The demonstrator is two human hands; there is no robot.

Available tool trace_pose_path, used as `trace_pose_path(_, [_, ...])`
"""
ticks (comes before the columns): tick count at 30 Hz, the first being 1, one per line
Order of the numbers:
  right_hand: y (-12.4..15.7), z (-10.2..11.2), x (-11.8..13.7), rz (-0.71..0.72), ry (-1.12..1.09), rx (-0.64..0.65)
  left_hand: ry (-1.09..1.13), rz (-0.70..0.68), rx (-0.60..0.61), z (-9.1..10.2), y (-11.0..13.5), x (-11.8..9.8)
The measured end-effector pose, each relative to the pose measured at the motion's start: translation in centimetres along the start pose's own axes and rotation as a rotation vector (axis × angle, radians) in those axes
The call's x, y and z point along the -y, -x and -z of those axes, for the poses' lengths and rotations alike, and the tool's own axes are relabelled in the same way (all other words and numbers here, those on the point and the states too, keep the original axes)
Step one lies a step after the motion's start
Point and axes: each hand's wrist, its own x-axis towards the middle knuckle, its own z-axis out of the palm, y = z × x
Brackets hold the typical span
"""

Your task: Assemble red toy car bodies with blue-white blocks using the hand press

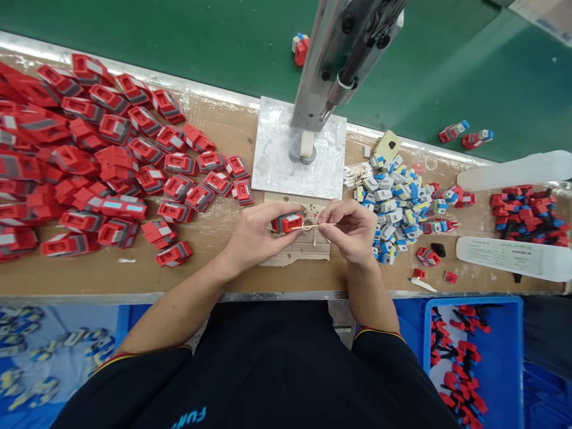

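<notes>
My left hand is closed on a red toy vehicle body, pinched between thumb and fingers over a piece of cardboard. In my right hand is a thin cotton swab, held between thumb and fingertips. The swab's tip reaches to the red body's right end; whether it touches cannot be told. Just below the swab's middle is a small clear ring-shaped dish, with another swab standing out of it.
A press with a metal base plate stands ahead. Red vehicle bodies pile up at left. White-and-blue parts, a swab bundle and red-black parts lie at right. A blue bin sits below.
</notes>
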Motion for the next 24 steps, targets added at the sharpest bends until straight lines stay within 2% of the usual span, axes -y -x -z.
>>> trace_pose_path(7, [0.1, 0.8, 0.1, 0.012, 0.078, -0.032, -0.005, 0.016, 0.007, 0.2, 0.0, 0.0])
trace_pose_path(13, [0.1, 1.0, 0.1, 0.079, 0.095, -0.019, -0.024, 0.022, 0.012, 0.2, 0.0, 0.0])
trace_pose_path(17, [-0.2, 2.9, 0.7, 0.173, 0.094, -0.048, -0.013, 0.000, -0.012, 0.4, -0.1, 0.0])
trace_pose_path(19, [-0.4, 4.0, 1.0, 0.195, 0.166, 0.060, -0.010, 0.007, -0.022, 0.5, -0.2, 0.1])
trace_pose_path(22, [-0.5, 4.6, 1.2, 0.147, 0.357, 0.373, 0.000, 0.052, -0.027, 0.6, -0.2, 0.1])
trace_pose_path(24, [-0.5, 4.6, 1.0, 0.103, 0.465, 0.533, 0.018, 0.095, -0.037, 0.6, -0.2, 0.2])
